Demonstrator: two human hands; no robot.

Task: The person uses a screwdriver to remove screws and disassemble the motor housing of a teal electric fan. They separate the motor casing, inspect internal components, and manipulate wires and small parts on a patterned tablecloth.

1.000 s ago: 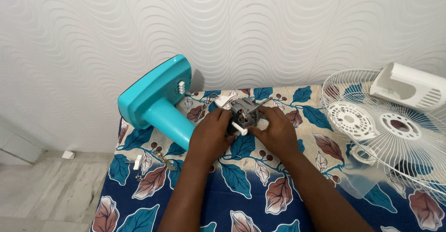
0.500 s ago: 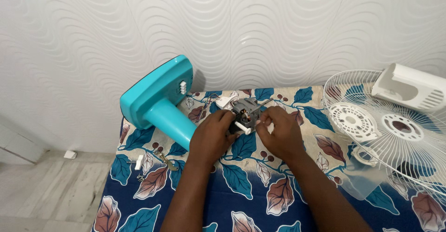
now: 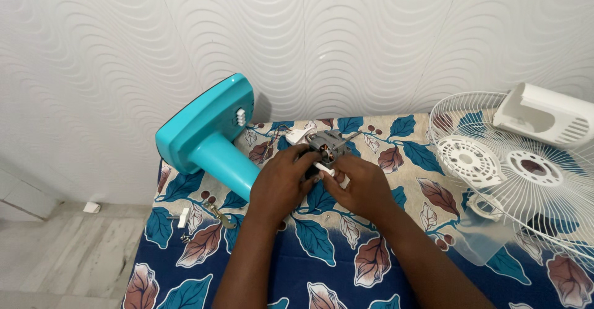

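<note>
- My left hand (image 3: 281, 182) wraps the grey fan motor (image 3: 326, 146) from the left; fingers curled shut on it.
- My right hand (image 3: 362, 185) pinches a small white part (image 3: 327, 171) just under the motor.
- Motor sits near the leaf-print table's (image 3: 334, 253) back edge, beside the teal fan base (image 3: 207, 132).
- White wire fan guard (image 3: 526, 166) at the right edge; wavy white wall (image 3: 346, 36) behind.

Two bare forearms are seen, rising from the bottom edge of the frame. No sleeves are worn on either, as far as the view reaches. The left hand (image 3: 281, 182) is uncovered, no glove, and no ring or band can be made out. The right hand (image 3: 362, 188) is likewise ungloved, its wrist left plain. Fingernails are cut short.
</note>
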